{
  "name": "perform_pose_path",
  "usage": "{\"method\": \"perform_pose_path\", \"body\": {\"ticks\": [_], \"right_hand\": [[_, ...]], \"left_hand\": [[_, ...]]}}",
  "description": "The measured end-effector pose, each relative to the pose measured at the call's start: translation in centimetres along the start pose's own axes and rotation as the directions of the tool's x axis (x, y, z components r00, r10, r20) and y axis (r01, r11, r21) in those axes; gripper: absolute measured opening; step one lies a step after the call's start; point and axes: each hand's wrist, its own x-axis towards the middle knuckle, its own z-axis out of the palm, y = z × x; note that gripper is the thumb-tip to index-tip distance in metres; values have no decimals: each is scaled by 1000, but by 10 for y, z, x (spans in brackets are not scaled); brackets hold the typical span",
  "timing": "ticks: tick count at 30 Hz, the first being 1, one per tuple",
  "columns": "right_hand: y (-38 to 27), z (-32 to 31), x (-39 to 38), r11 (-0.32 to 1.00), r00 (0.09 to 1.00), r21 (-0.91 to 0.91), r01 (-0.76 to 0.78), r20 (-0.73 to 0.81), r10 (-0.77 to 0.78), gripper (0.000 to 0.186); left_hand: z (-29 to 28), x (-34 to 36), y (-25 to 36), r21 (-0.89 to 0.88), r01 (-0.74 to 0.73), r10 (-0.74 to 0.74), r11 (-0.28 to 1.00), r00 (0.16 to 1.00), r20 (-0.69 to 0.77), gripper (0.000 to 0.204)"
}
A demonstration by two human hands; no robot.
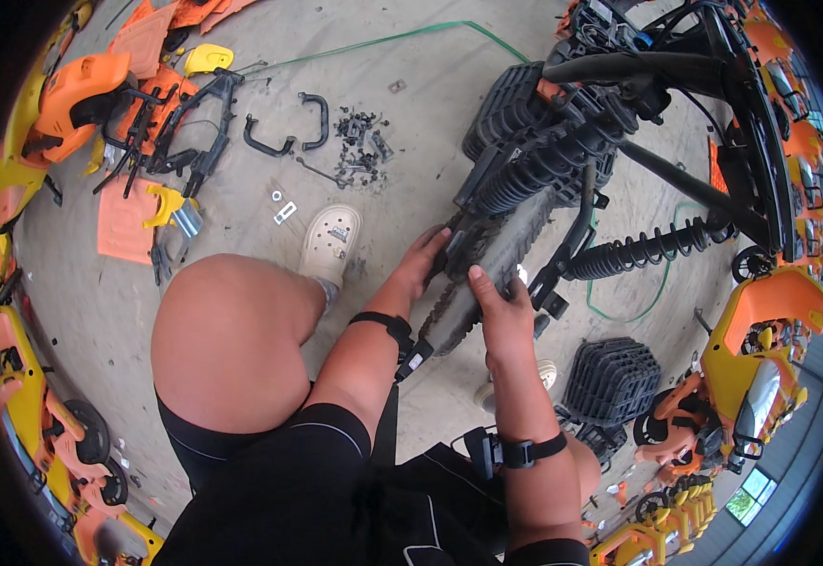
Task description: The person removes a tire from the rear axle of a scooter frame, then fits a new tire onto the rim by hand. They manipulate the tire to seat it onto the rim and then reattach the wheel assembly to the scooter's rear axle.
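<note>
Tyre: the dusty, grey-black, knobbly rubber tyre lies between the two hands and runs on ahead of them, under the black metal vehicle frame.
Left hand: the bare left hand rests along the tyre's left side, fingers pointing forward beside a black part there; from where I stand I can't tell how firmly they close.
Right hand: the bare right hand sits just right of the other, thumb forward over the tread, most fingers hidden down the far side; I can't tell whether they grip or only press.
Weight: I'd judge it heavy, since wheel and frame look like one bulky assembly; moving it would want both arms.
Stiffness: the rubber should give a little under the palms, while the frame looks rigid.
Slip: the knobs ought to bite well, though dust could make the smoother parts slide.
Fragility: nothing at the tread looks delicate; the cables above and beyond the hands seem easier to snag.
Best hold: I'd take the tyre from both sides, thumbs on the tread, keeping clear of the black coil-spring shock absorber ahead of the hands and its black twin shock off to the right.
</note>
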Motion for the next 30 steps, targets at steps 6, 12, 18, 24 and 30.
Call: {"method": "perform_pose_path", "body": {"ticks": [6, 12, 18, 24, 30], "right_hand": [[14, 0, -2, 995, 1000, 101, 24, -7, -24, 71], [17, -5, -11, 994, 999, 101, 27, -27, -25, 71], [18, -10, -8, 999, 999, 15, 29, -27, -28, 75], [46, -14, -14, 996, 996, -71, 62, -56, -66, 82], [63, -26, -28, 987, 990, -82, 138, 16, -138, 69]], "left_hand": [[4, 0, -14, -37, -83, 79, 996, 991, -110, 52], [-15, 12, -17, 125, -202, 221, 971, 961, -163, 57], [-44, 27, 53, 375, -238, 269, 896, 963, -33, 72], [-36, 34, 35, 479, -222, 374, 849, 893, -250, 82], [-31, 35, 26, -52, -282, 246, 958, 900, -360, 66]]}}
